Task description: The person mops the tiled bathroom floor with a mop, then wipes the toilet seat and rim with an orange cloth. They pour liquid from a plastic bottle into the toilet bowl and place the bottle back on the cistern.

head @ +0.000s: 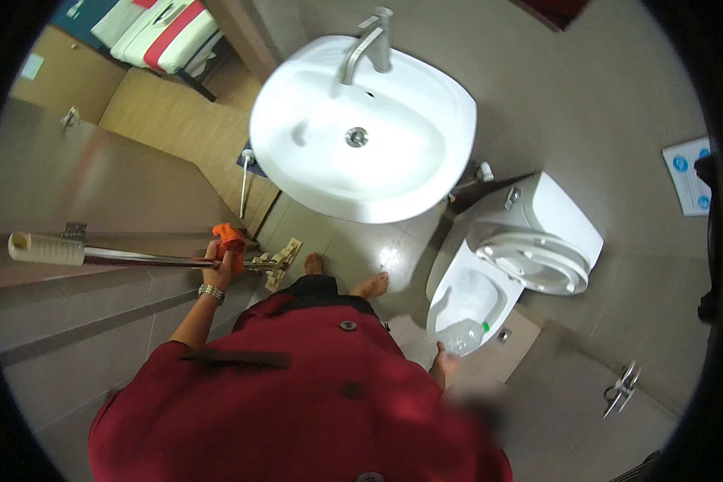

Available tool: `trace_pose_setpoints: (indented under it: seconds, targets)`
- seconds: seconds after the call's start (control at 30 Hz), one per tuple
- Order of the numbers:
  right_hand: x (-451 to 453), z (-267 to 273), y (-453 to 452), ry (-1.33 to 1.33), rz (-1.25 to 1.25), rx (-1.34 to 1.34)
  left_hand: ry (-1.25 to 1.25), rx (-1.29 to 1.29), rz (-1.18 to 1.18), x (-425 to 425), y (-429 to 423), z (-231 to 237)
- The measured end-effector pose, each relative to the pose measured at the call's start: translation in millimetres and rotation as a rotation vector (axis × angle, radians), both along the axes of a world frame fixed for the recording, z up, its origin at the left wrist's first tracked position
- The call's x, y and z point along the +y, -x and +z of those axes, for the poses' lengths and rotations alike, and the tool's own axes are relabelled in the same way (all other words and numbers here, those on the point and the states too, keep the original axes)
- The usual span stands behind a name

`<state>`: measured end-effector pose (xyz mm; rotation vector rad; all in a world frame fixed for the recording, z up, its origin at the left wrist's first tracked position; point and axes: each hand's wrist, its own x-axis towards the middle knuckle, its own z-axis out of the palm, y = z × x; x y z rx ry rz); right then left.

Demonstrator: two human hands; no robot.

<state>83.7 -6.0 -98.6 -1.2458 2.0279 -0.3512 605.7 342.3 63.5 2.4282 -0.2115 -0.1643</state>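
Note:
My left hand (217, 274), with a metal watch on its wrist, grips the metal pole (144, 258) of a long-handled floor-cleaning tool. An orange item (232, 248), perhaps a cloth or a bag, is bunched in the same hand. The pole has a cream plastic grip (47, 248) at its upper end, and a cream plastic head (284, 264) is down by the floor near my foot. My right hand (443, 366) holds a clear plastic bottle (460, 337) with a green cap. From above, the bottle overlaps the front of the white toilet bowl (452, 301).
A white washbasin (361, 199) with a metal tap (376, 45) juts out ahead. The toilet seat (536, 265) is raised against the cistern (566, 223). A brown door (114, 175) stands at left, beside the wooden floor (156, 114). Shiny tiles (385, 247) lie around my bare feet.

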Motion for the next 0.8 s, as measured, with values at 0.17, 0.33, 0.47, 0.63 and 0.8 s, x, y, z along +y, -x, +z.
trace_pose_setpoints:
  seconds: [0.17, 0.33, 0.47, 0.63, 0.8]
  targets:
    - [10, 73, -41, 0.373, 0.075, -0.251, 0.115, 0.081, 0.084, 17, -3, 1]
    - [0, 192, -98, 0.418, 0.214, -0.35, 0.248, 0.092, 0.262, 38, -9, -9]
    - [-39, 277, -155, 0.516, 0.359, -0.272, 0.262, 0.102, 0.353, 46, -13, -17]
    - [-101, 339, -248, 0.702, 0.508, -0.473, 0.379, 0.011, 0.389, 51, -19, -19]
    - [-158, 369, -383, 0.706, 0.742, -0.512, 0.457, 0.051, 0.395, 64, -30, -15]
